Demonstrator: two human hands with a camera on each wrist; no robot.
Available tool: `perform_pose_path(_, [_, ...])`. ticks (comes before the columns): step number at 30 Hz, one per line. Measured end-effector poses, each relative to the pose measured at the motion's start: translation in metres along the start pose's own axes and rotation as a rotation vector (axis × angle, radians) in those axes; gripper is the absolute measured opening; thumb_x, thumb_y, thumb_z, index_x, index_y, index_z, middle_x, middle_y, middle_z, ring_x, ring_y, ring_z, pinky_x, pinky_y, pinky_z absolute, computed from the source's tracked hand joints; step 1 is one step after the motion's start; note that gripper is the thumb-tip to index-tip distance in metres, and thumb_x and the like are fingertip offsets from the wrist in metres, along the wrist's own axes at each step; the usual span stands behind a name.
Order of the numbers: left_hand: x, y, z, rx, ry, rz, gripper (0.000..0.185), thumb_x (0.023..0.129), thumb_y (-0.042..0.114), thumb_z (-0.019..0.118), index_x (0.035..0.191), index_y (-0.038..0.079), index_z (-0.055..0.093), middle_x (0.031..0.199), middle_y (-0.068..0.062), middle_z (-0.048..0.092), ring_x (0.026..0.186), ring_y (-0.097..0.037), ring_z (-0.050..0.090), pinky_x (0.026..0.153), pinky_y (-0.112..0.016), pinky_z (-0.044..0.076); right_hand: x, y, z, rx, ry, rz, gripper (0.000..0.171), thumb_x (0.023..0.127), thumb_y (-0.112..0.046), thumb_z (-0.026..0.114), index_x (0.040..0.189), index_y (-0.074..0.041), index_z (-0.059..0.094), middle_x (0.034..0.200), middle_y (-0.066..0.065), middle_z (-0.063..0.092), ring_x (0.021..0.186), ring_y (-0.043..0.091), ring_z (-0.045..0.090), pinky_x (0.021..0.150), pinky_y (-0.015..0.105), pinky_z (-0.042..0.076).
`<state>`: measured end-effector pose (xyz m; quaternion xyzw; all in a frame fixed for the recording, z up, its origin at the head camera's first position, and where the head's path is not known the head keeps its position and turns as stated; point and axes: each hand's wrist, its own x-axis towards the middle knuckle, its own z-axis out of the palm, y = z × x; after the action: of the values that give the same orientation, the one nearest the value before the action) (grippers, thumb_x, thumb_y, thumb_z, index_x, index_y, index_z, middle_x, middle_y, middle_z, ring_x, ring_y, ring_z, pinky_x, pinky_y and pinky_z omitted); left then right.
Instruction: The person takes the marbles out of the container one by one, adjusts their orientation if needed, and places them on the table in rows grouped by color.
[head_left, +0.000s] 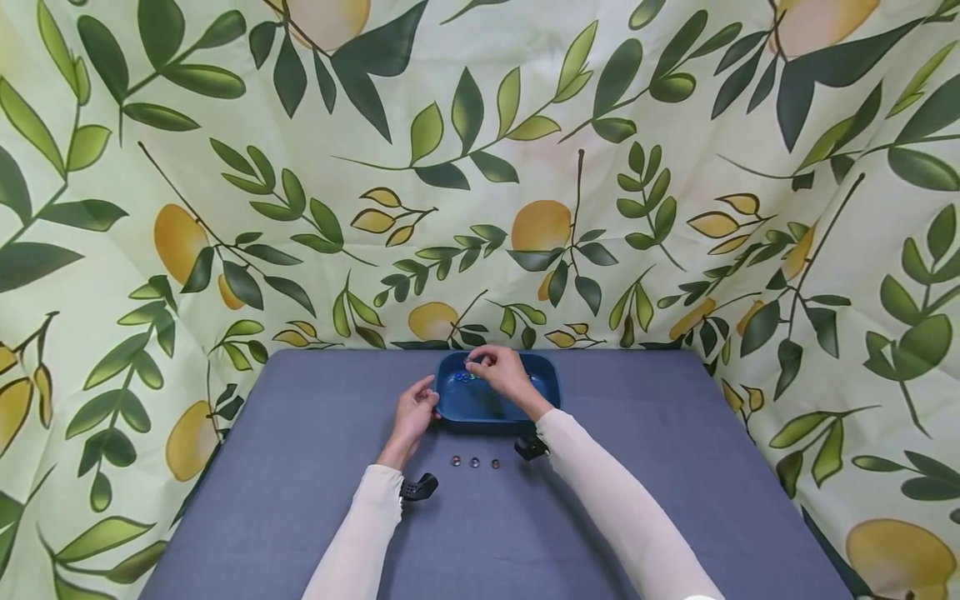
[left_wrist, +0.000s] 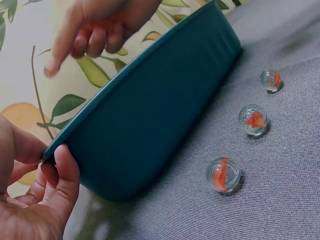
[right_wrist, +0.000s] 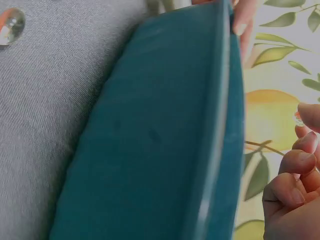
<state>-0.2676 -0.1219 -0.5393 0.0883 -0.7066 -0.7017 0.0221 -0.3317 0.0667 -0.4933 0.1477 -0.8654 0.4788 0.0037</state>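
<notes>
Three loose marbles point(head_left: 474, 462) lie on the bench point(head_left: 300, 467) just before the blue tray point(head_left: 450, 404), whose near-left corner the left hand point(head_left: 415, 413) pinches; a nudge could scatter them, and the marble seemingly pinched in the right hand point(head_left: 498, 371) over the tray could slip and bounce out.

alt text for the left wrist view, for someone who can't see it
A left hand grips the corner rim of a teal tray on grey cloth, while the right hand hangs above the tray's far side. Three clear marbles with orange swirls lie in a row on the cloth beside the tray.
</notes>
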Motion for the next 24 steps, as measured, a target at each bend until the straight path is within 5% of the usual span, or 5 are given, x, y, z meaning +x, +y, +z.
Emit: perform_pose_path(24, [-0.002,-0.001,-0.001,0.035,-0.013,-0.011,0.045,0.096,0.003,0.054,0.141,0.002,0.05,0.095,-0.005,0.047,0.07,-0.013,0.051,0.064,-0.03,0.054,-0.071,0.002,-0.05,0.034,0.092,-0.073,0.012,0.088,-0.026,0.073,0.097,-0.018,0.073,0.066,-0.002,0.055,0.055,0.012,0.045,0.054,0.024,0.037])
